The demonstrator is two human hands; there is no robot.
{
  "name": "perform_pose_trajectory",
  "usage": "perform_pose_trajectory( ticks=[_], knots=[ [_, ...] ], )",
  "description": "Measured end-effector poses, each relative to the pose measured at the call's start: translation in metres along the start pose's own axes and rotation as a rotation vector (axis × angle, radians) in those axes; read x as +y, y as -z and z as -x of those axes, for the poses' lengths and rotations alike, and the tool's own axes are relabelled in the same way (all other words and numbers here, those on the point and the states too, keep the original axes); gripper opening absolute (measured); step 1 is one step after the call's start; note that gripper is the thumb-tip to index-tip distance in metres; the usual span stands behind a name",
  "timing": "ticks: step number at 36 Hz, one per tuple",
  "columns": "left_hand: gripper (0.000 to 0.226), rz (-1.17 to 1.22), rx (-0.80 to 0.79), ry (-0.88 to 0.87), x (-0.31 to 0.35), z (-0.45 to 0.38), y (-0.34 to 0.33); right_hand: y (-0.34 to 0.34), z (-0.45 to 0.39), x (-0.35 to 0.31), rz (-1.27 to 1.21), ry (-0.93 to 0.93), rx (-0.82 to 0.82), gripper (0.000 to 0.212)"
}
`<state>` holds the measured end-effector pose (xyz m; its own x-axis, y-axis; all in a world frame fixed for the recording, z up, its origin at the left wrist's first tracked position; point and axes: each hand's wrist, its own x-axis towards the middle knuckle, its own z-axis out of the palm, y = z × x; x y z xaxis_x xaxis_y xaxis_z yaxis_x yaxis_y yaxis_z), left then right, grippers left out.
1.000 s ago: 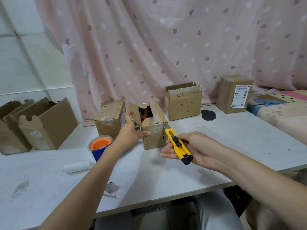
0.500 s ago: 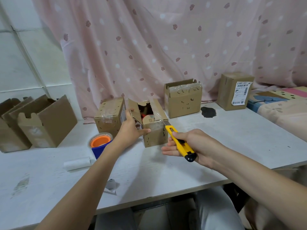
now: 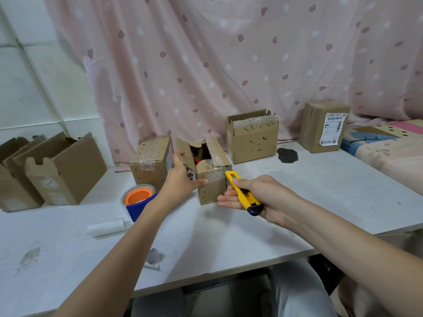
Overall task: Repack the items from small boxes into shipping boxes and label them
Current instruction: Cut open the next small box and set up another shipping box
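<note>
Partly hidden, red contents inside opened small box (image 3: 211,177), left hand (image 3: 180,179) gripping its flap, right hand (image 3: 263,195) clasping yellow cutter (image 3: 243,193)

Head view, looking forward-down over table (image 3: 229,243), seemingly close.

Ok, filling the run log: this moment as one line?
step: opening small box | left hand: holds box flap | right hand: grips yellow knife, tip by box corner | contents: still inside
</note>
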<state>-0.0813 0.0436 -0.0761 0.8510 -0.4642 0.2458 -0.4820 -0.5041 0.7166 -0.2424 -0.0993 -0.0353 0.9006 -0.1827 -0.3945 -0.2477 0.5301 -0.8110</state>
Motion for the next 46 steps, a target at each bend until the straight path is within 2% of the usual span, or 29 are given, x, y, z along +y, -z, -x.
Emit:
perform_pose_trajectory(
  ticks=[9,19,27,38,42,46],
  knots=[
    [0.094,0.035,0.004,0.0,-0.002,0.001,-0.001,-0.01,-0.023,-0.007,0.003,0.013,-0.003,0.029],
    [0.098,0.06,0.01,-0.001,-0.002,0.0,-0.001,-0.004,-0.011,-0.006,0.131,-0.028,-0.014,0.031],
    [0.093,0.074,0.014,0.002,-0.003,0.001,0.0,-0.017,-0.024,-0.011,0.085,0.008,-0.001,0.033],
    [0.099,0.06,-0.009,0.004,-0.003,0.0,0.002,-0.013,0.007,-0.011,0.202,-0.044,-0.043,0.031],
    [0.097,0.087,-0.024,0.01,-0.008,-0.004,0.003,-0.01,0.015,-0.022,0.274,0.035,-0.05,0.03],
    [0.096,0.081,-0.058,0.034,-0.011,-0.006,0.007,0.001,0.005,-0.044,0.244,0.182,0.06,0.029]
  ],
)
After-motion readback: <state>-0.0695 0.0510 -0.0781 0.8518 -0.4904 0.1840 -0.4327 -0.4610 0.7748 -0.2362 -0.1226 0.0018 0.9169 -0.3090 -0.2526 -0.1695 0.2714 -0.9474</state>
